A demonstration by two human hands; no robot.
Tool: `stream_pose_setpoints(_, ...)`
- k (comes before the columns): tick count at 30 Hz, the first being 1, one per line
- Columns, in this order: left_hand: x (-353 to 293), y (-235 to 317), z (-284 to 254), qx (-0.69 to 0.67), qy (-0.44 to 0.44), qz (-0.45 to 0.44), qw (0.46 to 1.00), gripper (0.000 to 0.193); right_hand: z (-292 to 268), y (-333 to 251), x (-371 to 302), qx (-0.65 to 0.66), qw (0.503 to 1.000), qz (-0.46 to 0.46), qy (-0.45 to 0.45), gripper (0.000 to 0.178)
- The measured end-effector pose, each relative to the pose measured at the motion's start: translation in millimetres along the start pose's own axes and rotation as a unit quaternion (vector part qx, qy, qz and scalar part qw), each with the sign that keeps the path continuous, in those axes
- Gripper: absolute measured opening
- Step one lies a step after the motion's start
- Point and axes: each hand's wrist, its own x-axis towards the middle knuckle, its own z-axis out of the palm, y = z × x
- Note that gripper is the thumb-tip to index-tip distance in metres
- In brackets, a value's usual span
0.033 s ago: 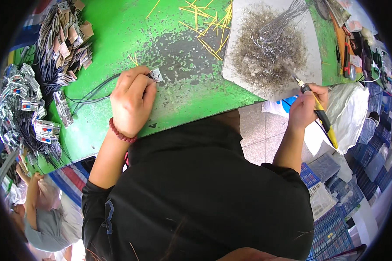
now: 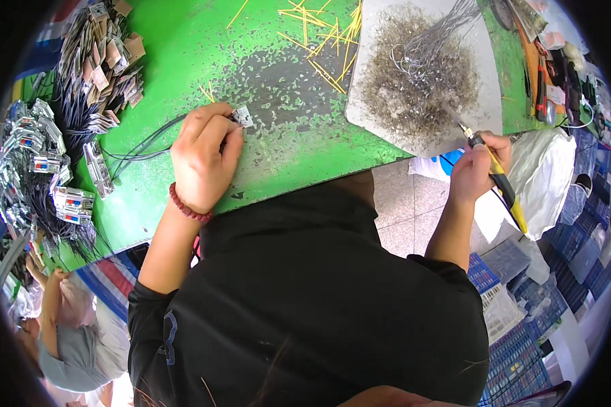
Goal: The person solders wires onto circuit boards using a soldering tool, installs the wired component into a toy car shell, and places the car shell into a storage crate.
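A worn green desk (image 2: 285, 136) fills my view. At its left edge lie heaps of small grey tagged cable packs (image 2: 41, 169). A pale tray (image 2: 482, 115) sits upper right. My left hand (image 2: 200, 156) pinches a small grey connector (image 2: 242, 117) against the desk; my right hand (image 2: 475, 169) grips a yellow-handled soldering iron (image 2: 499, 180).

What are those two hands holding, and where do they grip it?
The left hand pinches a small connector on dark wires at its near end. The right hand grips a yellow-handled tool around the upper handle.
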Motion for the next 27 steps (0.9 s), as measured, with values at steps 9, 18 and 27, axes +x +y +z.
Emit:
stream_pose_setpoints(9,3,4,-3,-0.036,-0.01,-0.061,0.997,0.008,-25,10,-12,0.054,0.996,-0.016,-0.068,0.017)
stream_pose_setpoints(18,2,2,-4,-0.053,-0.014,-0.064,0.996,0.006,-27,13,-16,0.05,0.997,-0.007,-0.063,0.018)
stream_pose_setpoints(27,1,-4,-8,-0.065,-0.016,-0.058,0.996,0.007,6,-9,-22,0.135,0.986,-0.039,-0.09,0.013)
